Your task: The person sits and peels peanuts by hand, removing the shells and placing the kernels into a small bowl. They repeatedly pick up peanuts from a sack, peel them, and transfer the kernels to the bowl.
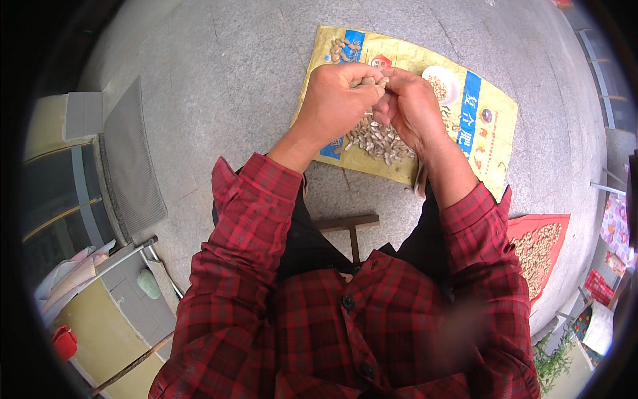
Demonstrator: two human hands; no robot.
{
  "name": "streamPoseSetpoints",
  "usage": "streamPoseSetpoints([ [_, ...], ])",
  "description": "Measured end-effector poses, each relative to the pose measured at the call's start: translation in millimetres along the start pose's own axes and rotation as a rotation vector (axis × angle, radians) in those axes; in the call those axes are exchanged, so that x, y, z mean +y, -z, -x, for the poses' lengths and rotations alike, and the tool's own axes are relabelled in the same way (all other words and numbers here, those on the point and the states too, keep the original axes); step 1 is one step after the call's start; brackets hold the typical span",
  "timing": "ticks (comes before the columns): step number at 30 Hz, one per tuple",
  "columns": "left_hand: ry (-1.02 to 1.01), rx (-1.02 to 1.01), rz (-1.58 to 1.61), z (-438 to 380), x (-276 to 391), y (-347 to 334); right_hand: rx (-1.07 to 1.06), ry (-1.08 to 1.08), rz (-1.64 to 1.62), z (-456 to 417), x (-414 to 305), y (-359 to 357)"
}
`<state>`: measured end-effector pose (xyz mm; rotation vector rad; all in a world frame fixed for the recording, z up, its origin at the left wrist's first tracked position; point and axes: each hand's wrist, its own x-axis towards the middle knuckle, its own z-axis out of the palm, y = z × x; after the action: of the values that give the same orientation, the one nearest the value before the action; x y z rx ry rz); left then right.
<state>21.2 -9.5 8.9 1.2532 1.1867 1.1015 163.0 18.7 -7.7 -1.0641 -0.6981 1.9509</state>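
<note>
My left hand (339, 99) is curled around several unshelled peanuts (368, 82), which show between its thumb and forefinger. Against it, my right hand (416, 102) pinches at one peanut (383, 82) where the fingertips of both hands meet; the fingers partly hide it. Below the hands, a pile of broken peanut shells (381, 140) lies on a flattened yellow woven sack (391, 172) that bears printing. Just past my right hand sits a white bowl (453, 86) with shelled kernels (437, 89) in it. Some whole peanuts (340, 50) rest on the sack's far left corner.
Between my legs on the stone floor (239, 75) is a dark T-shaped bar (349, 223). To the right, a red cloth (562, 223) is spread with many peanuts (536, 254). A grey ribbed mat (133, 164) lies at the left, near a metal-framed rack (144, 247).
</note>
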Motion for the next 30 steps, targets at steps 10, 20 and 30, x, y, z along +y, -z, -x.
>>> streamPoseSetpoints([
  [10,0.265,0.063,0.245,-4,11,18,-0.140,-0.042,0.037,5,-15,-6],
  [20,0.296,0.028,0.222,-4,12,20,-0.194,-0.001,0.072,6,-16,-3],
  [30,0.274,0.001,0.199,-1,17,19,-0.172,-0.055,-0.010,8,-20,-3],
])
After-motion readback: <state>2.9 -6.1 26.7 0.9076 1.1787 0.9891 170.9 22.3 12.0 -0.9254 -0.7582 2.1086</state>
